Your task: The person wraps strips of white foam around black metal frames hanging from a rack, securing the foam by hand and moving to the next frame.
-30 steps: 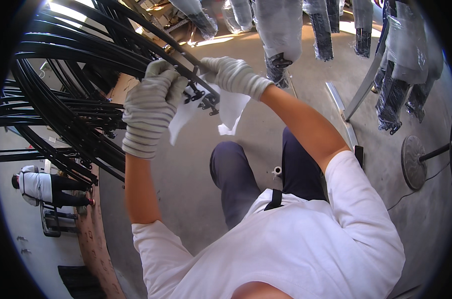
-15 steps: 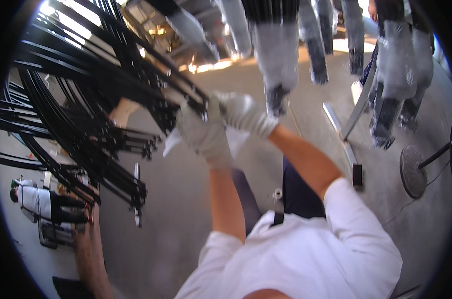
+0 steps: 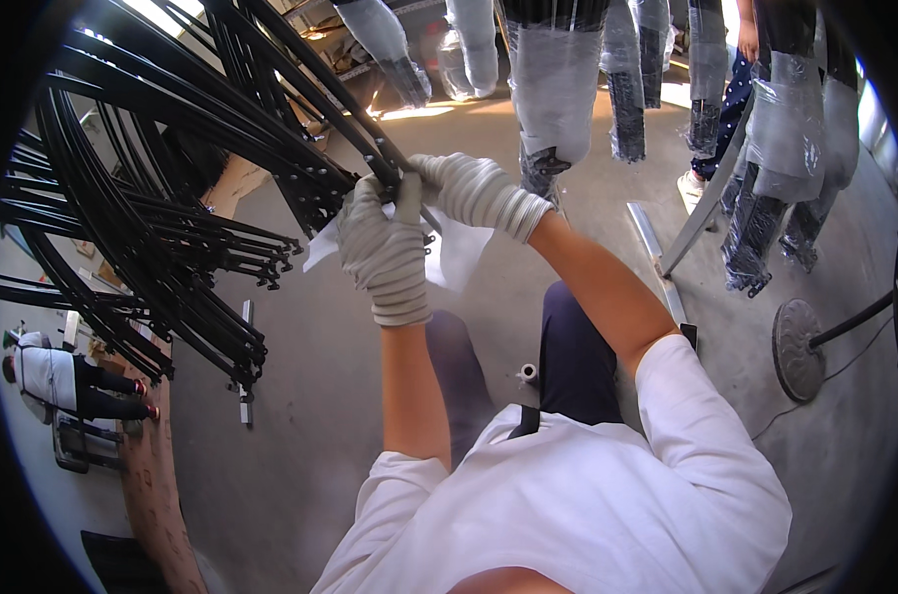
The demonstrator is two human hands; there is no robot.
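Both of my hands wear white ribbed gloves and meet at the near ends of long black bars (image 3: 372, 150) with small holes. My left hand (image 3: 382, 252) is closed around the bar ends from below, thumb up. My right hand (image 3: 484, 196) has its fingers closed on the same ends from the right; its fingertips are partly hidden. A thin white sheet (image 3: 459, 247) hangs beneath and between my hands. What pins it there is hidden.
More curved black bars (image 3: 122, 233) hang at the left. Bundles wrapped in clear film (image 3: 558, 89) hang ahead and right. A metal stand (image 3: 682, 247), a round-based stand (image 3: 798, 351) and a small white roll (image 3: 528, 373) are on the floor. One person (image 3: 58, 381) stands far left, another (image 3: 731, 124) ahead right.
My hands have shifted slightly up in the view and remain at the bar ends. The bars at left have swung a little. More of the person ahead right now shows.
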